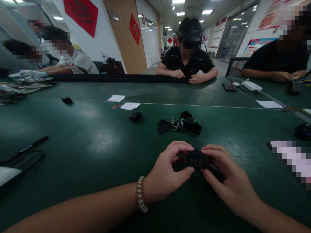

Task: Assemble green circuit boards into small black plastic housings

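Note:
A small black box marked "SPD" [195, 160] is held just above the green table between both hands. My left hand [171, 171], with a beaded bracelet at the wrist, pinches its left side between thumb and fingers. On the other side, my right hand [225, 173] grips the right edge the same way. Beyond the hands lies a pile of black casing parts [194, 126] with small circuit boards and green pieces [178, 123] among them. Left of that pile sits another closed black box [135, 116].
Paper slips [130, 106] lie farther back, near a seam in the green table [97, 145]. At left are a black cable [36, 158] and a dark rod [26, 149]. A white adapter [252, 85] and a phone [229, 86] lie back right. A person [187, 61] sits opposite; others sit at both sides.

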Demonstrator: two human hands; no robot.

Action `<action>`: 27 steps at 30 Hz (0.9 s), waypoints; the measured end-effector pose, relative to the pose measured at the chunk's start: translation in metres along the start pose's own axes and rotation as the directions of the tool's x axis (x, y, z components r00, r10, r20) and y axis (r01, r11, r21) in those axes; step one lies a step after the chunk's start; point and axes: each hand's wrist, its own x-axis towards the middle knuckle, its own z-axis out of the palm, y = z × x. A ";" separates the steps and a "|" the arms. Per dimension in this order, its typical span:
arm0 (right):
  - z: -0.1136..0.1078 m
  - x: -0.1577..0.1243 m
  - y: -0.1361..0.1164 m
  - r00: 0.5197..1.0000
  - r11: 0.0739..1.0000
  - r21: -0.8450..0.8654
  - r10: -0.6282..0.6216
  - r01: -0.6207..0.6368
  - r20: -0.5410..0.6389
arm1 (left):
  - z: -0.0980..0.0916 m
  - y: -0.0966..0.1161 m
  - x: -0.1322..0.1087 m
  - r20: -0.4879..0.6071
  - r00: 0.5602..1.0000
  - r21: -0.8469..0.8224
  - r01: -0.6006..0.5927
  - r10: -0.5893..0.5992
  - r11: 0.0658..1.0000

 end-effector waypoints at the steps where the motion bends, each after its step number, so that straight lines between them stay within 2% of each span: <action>1: 0.000 0.000 0.000 1.000 1.000 -0.002 0.000 0.000 0.001 | 0.000 0.000 0.000 0.000 1.000 0.003 0.001 -0.001 1.000; 27: -0.002 0.001 -0.004 0.998 0.998 -0.037 -0.056 0.057 0.018 | 0.001 0.002 0.000 -0.005 1.000 0.003 0.015 -0.015 1.000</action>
